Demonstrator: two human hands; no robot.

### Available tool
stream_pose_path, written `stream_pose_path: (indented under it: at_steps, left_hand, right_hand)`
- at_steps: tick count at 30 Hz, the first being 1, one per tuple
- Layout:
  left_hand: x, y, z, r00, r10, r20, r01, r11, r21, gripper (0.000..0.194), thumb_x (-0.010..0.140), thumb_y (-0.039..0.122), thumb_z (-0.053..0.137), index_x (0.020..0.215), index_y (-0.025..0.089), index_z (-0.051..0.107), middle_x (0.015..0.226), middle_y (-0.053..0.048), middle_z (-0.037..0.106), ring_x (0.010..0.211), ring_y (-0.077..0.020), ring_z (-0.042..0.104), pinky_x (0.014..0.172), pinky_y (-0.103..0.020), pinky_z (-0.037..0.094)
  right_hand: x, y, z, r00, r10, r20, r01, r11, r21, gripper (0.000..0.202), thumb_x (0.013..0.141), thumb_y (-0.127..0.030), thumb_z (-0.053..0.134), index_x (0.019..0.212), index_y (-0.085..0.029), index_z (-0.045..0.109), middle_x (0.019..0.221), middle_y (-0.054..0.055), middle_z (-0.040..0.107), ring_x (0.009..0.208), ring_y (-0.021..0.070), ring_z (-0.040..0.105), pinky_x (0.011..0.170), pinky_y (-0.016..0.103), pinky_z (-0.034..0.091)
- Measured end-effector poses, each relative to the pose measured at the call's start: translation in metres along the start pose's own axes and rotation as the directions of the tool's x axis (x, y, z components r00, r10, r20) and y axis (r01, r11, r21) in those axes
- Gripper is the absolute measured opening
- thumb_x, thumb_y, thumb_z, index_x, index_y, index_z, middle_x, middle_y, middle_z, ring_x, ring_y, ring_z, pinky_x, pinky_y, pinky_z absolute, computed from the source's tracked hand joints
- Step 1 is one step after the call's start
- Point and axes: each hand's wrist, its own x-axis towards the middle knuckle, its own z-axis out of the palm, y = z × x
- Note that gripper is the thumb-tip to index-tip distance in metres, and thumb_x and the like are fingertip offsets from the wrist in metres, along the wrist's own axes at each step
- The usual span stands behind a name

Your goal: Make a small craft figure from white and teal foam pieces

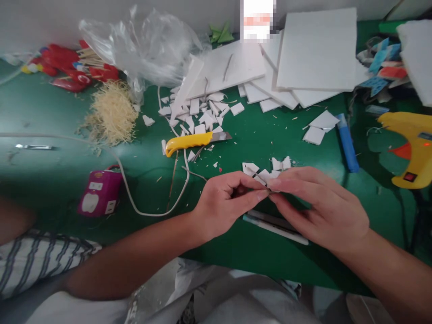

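Observation:
My left hand (pixel 224 200) and my right hand (pixel 317 207) meet tip to tip over the green table, each in a pinch. Between their fingertips is a thin grey stick (pixel 258 175), mostly covered by the fingers; its exact kind I cannot make out. Just behind the fingers lie small cut pieces of white foam board (pixel 250 169). Below the right hand rests a narrow white-edged strip (pixel 275 227), partly hidden by that hand. A yellow utility knife (pixel 191 141) with its blade out lies beyond my left hand.
White foam boards (pixel 317 49) are stacked at the back, with many offcuts (pixel 207 114) in front. A yellow glue gun (pixel 410 148) and a blue cutter (pixel 347 144) lie right. Left are a purple power adapter (pixel 99 191), a white cable (pixel 141 213), straw shreds (pixel 113 112) and plastic bag (pixel 151 45).

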Motion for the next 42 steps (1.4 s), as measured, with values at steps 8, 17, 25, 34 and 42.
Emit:
stream_pose_path:
  at_steps: [8, 17, 25, 34, 42]
  left_hand:
    - [-0.0012, -0.0017, -0.0015, 0.998, -0.014, 0.054, 0.014, 1.0, 0.015, 0.013, 0.076, 0.027, 0.079, 0.082, 0.018, 0.072, 0.054, 0.009, 0.048, 0.047, -0.0044, 0.036, 0.042, -0.015, 0.031]
    - [-0.0077, 0.0004, 0.0, 0.995, 0.027, 0.097, -0.037, 0.994, 0.106, 0.008, 0.08, 0.023, 0.076, 0.074, 0.018, 0.073, 0.057, 0.005, 0.058, 0.049, -0.0054, 0.045, 0.046, -0.016, 0.036]
    - [-0.0018, -0.0007, -0.0043, 0.997, -0.073, -0.027, 0.072, 0.997, -0.039, 0.02, 0.077, 0.033, 0.082, 0.075, 0.016, 0.072, 0.064, 0.001, 0.068, 0.054, -0.0078, 0.054, 0.047, -0.016, 0.043]
    - [-0.0019, 0.0004, -0.0025, 0.993, -0.089, 0.077, 0.089, 0.996, -0.007, 0.017, 0.078, 0.029, 0.08, 0.073, 0.017, 0.069, 0.057, 0.004, 0.057, 0.05, -0.0061, 0.042, 0.044, -0.017, 0.034]
    - [-0.0077, 0.0005, 0.0014, 0.979, -0.104, 0.176, 0.108, 0.994, -0.018, 0.009, 0.077, 0.023, 0.073, 0.083, 0.019, 0.068, 0.055, 0.009, 0.043, 0.05, -0.0055, 0.033, 0.046, -0.017, 0.029]
  right_hand:
    - [-0.002, -0.0035, -0.0053, 0.998, 0.046, 0.034, -0.044, 0.998, -0.052, 0.025, 0.095, -0.009, 0.061, 0.112, -0.026, 0.066, 0.091, -0.001, 0.079, 0.079, 0.0111, 0.075, 0.069, 0.021, 0.061]
    - [0.0011, -0.0031, 0.0, 0.994, 0.081, 0.067, -0.084, 0.996, 0.038, 0.021, 0.097, -0.01, 0.055, 0.11, -0.025, 0.062, 0.086, -0.001, 0.079, 0.062, 0.0099, 0.071, 0.057, 0.021, 0.058]
    - [0.0009, 0.0007, 0.0031, 0.999, -0.027, -0.027, 0.026, 0.999, -0.023, 0.031, 0.088, -0.01, 0.071, 0.115, -0.024, 0.064, 0.102, 0.006, 0.08, 0.094, 0.0178, 0.076, 0.078, 0.03, 0.065]
    - [0.003, -0.0058, -0.0043, 0.996, -0.093, 0.007, 0.093, 0.996, -0.007, 0.035, 0.087, 0.001, 0.064, 0.107, -0.027, 0.067, 0.089, -0.001, 0.079, 0.079, 0.0124, 0.074, 0.071, 0.025, 0.064]
    - [0.0002, 0.0032, -0.0053, 0.987, -0.122, 0.108, 0.114, 0.99, 0.083, 0.033, 0.091, -0.002, 0.054, 0.113, -0.024, 0.065, 0.084, 0.001, 0.074, 0.074, 0.0114, 0.07, 0.066, 0.022, 0.059]
